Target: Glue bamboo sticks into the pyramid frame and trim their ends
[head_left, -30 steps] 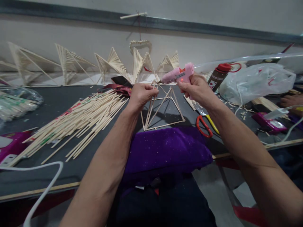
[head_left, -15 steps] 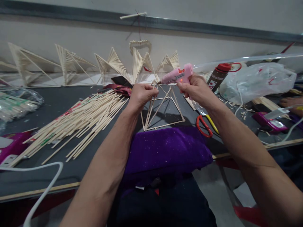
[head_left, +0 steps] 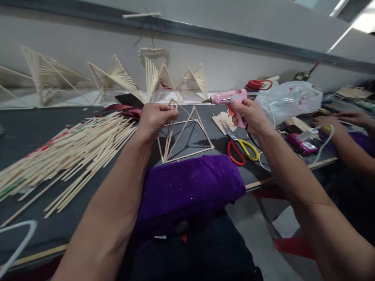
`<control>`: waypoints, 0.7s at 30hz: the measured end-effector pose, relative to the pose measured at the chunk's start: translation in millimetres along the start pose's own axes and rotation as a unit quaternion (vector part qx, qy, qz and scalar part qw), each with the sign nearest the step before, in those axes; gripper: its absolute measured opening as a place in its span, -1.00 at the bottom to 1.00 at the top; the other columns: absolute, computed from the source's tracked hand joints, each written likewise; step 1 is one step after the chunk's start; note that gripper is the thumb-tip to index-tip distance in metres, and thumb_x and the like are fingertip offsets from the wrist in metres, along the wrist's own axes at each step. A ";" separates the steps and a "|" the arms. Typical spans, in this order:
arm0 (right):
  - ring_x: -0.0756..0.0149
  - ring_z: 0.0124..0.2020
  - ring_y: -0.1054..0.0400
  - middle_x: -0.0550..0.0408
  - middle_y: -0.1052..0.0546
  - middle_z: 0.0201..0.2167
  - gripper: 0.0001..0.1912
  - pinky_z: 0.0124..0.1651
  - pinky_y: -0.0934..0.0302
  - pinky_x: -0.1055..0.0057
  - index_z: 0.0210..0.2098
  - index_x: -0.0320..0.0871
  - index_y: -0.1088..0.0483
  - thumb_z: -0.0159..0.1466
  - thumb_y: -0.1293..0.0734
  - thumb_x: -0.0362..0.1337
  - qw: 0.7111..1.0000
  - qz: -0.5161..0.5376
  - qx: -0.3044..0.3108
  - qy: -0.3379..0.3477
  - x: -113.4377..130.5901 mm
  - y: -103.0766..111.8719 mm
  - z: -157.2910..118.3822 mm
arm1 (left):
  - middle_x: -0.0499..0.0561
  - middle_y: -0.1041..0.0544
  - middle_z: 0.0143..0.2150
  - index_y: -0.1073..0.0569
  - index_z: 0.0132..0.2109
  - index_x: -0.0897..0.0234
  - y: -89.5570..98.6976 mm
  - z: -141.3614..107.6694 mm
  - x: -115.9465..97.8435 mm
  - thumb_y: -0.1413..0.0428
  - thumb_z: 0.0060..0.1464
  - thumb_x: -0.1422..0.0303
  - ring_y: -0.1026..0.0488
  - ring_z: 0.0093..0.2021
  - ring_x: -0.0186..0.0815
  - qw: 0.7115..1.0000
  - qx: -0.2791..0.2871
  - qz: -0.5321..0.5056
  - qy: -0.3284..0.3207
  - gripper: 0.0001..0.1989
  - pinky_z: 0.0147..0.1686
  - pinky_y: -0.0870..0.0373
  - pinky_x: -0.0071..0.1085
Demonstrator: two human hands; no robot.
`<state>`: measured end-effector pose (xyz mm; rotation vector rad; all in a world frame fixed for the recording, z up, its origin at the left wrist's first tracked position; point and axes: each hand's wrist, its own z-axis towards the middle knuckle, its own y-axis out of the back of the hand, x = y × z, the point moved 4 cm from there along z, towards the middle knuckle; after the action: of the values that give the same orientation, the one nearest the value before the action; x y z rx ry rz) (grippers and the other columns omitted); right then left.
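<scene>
An open frame of thin wooden sticks (head_left: 189, 155) stands on the dark table, just behind a purple velvet cushion (head_left: 191, 181). My left hand (head_left: 156, 119) pinches upright sticks near the top of the frame's left side. In my right hand (head_left: 249, 113) is a pink glue gun (head_left: 227, 97), its nozzle pointing left, above and to the right of the frame and apart from it. Scissors with red and yellow handles (head_left: 241, 150) lie below my right hand. A pile of loose sticks (head_left: 84, 150) spreads out to the left.
Finished fan-like stick structures (head_left: 120, 78) line the wall at the back. A clear plastic bag (head_left: 293, 101), a magenta device (head_left: 303, 144) and another person's hands (head_left: 331, 127) are at the right. A white cable (head_left: 23, 242) crosses the lower left.
The glue gun has moved right, away from the stick tops, and tilted more upright in my right hand. My left hand still pinches the sticks. The view has turned right.
</scene>
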<state>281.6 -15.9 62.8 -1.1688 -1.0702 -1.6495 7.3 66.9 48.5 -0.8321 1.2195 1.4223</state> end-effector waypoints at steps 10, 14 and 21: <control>0.41 -0.63 -0.29 0.10 -0.48 -0.53 -0.57 -0.67 -0.06 0.51 -0.24 -0.22 -0.39 -0.02 -0.46 -0.11 0.979 -0.137 -0.069 -0.131 -68.6 40.2 -11.9 | -0.03 -0.46 -0.62 -0.57 -0.51 0.36 0.0 0.9 1.0 -0.24 -0.33 0.36 -0.23 -0.63 -0.47 1.000 -0.004 -0.011 0.009 -0.85 -0.61 -0.12 -0.50; 0.31 -0.59 -0.33 0.02 -0.51 -0.54 -0.54 -0.57 -0.10 0.44 -0.23 -0.23 -0.47 0.07 -0.36 0.03 0.914 -0.369 -0.050 -0.159 -79.6 48.1 -7.9 | -0.04 -0.44 -0.63 -0.56 -0.52 0.37 1.1 -0.9 0.3 -0.23 -0.31 0.35 -0.20 -0.64 -0.48 1.000 -0.001 -0.012 0.000 -0.85 -0.63 -0.09 -0.51; 0.13 -0.24 -0.43 -0.11 -0.58 -0.26 -0.67 -0.27 -0.20 0.32 -0.25 -0.17 -0.55 0.19 -0.26 -0.10 0.818 -0.567 -0.051 0.082 -14.1 17.2 6.1 | -0.03 -0.46 -0.61 -0.56 -0.50 0.40 0.1 -0.6 4.0 -0.21 -0.33 0.37 -0.19 -0.65 -0.50 1.000 0.006 -0.015 -0.002 -0.84 -0.63 -0.11 -0.52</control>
<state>302.5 -13.1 53.5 -0.3396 -1.7366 -2.6496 6.2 67.3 44.6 -0.8358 1.2074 1.3904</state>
